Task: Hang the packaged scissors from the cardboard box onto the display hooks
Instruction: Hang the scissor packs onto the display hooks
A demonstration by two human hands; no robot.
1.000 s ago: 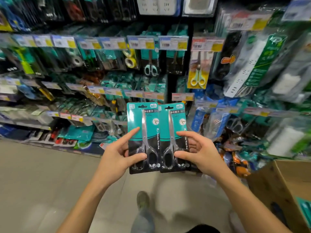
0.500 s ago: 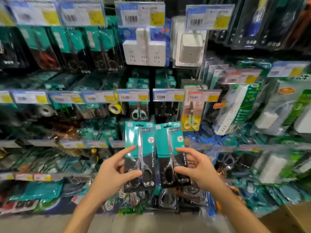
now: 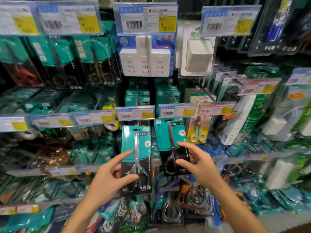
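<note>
Left hand (image 3: 107, 179): fingers clamped on lower half of left scissors pack (image 3: 136, 158), thumb on handle loops. Right hand (image 3: 196, 165): fingers clamped on right scissors pack (image 3: 171, 145), its top edge just under price tag (image 3: 177, 111). Both packs upright, apart, in front of display hooks (image 3: 173, 93); hang-holes not yet on hooks. Likely risks: low grip lets card top flex, hole misses hook tip; tag blocks sight of hook; two packs aimed at once split attention; slip drops pack among goods below. Cardboard box out of view.
</note>
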